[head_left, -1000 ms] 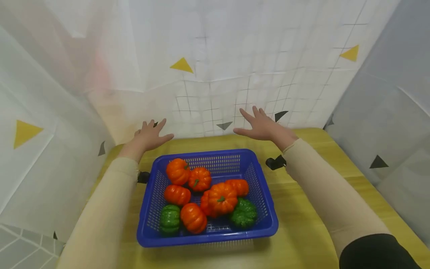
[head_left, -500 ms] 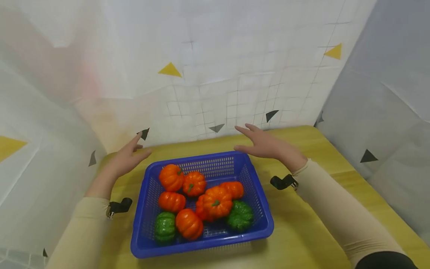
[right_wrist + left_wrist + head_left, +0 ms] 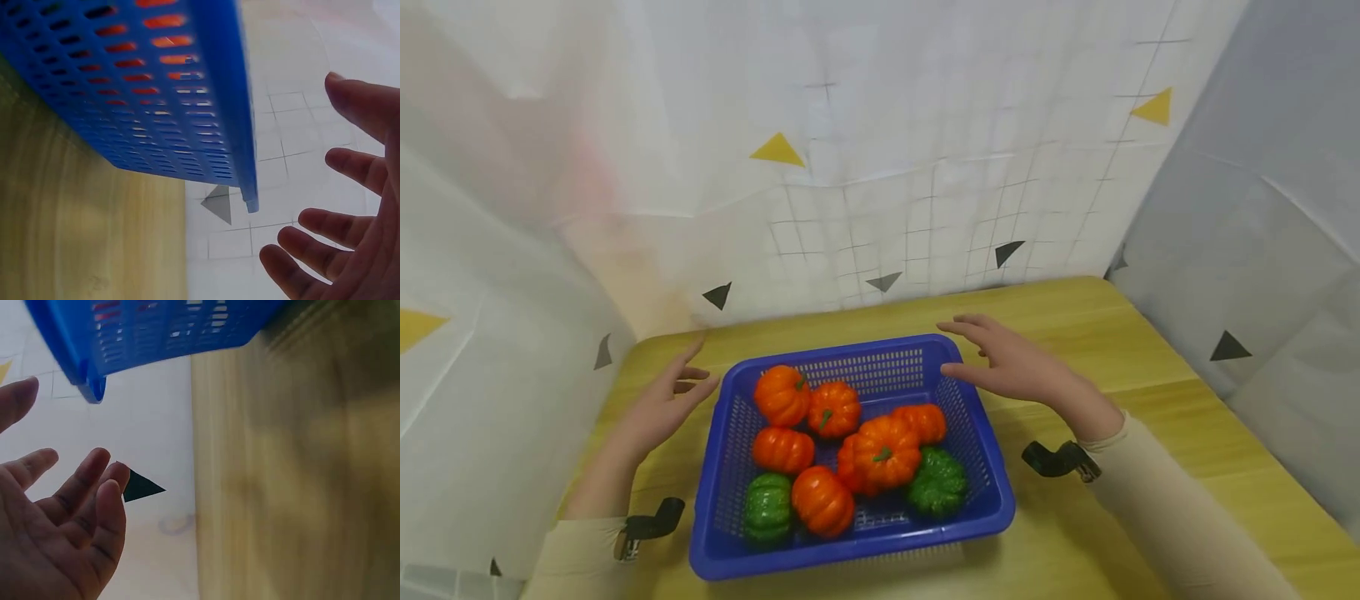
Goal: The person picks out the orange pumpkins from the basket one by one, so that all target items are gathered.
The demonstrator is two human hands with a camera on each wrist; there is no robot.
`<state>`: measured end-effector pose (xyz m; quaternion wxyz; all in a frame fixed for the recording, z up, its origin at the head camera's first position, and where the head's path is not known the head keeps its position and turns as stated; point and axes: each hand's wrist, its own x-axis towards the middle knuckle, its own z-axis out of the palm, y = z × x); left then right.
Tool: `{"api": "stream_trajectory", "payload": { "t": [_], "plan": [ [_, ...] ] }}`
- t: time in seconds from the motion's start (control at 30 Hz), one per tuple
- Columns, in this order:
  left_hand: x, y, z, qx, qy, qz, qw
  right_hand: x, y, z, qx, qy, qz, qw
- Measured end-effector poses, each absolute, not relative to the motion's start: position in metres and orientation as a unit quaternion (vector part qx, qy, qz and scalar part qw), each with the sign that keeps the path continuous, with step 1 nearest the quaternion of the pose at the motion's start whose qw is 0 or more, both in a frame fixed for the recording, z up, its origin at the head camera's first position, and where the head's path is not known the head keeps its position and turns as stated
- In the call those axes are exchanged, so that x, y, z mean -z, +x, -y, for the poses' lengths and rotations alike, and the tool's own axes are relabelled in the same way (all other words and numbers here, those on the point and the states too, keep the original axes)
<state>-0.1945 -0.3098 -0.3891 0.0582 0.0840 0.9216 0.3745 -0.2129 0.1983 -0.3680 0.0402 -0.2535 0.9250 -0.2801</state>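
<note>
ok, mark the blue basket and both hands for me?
Blue basket [image 3: 850,546]: head view, on the rim nearest the wearer.
Left hand [image 3: 657,415]: head view, on the middle of the hand.
Right hand [image 3: 1011,360]: head view, on the middle of the hand.

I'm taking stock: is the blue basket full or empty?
Partly filled: the blue basket holds orange pumpkins and green pumpkins, with bare mesh showing around them.

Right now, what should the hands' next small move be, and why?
Probably ease the left hand and right hand inward to the short sides of the basket. They are open on either side of it, holding nothing, and each wrist view shows a gap between fingers and basket. The orange pumpkins already lie inside.
</note>
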Motion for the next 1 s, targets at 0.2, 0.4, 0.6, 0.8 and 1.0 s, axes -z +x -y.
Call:
{"api": "stream_trajectory", "payload": {
  "t": [0.2, 0.4, 0.6, 0.8, 1.0],
  "plan": [
    [0.401, -0.175, 0.309, -0.388, 0.071, -0.917, 0.050, 0.379, -0.198, -0.199, 0.298, -0.255, -0.920, 0.003],
    [0.413, -0.156, 0.304, -0.418, 0.057, -0.906, 0.040, 0.391, -0.187, -0.200, 0.316, -0.259, -0.913, -0.013],
    [0.429, -0.138, 0.300, -0.472, 0.058, -0.879, 0.040, 0.401, -0.179, -0.202, 0.333, -0.283, -0.899, -0.019],
    [0.444, -0.122, 0.291, -0.543, 0.062, -0.837, 0.032, 0.410, -0.170, -0.203, 0.335, -0.283, -0.898, -0.024],
    [0.454, -0.108, 0.284, -0.623, 0.054, -0.780, 0.022, 0.420, -0.166, -0.204, 0.336, -0.285, -0.897, -0.038]
  ]
}}
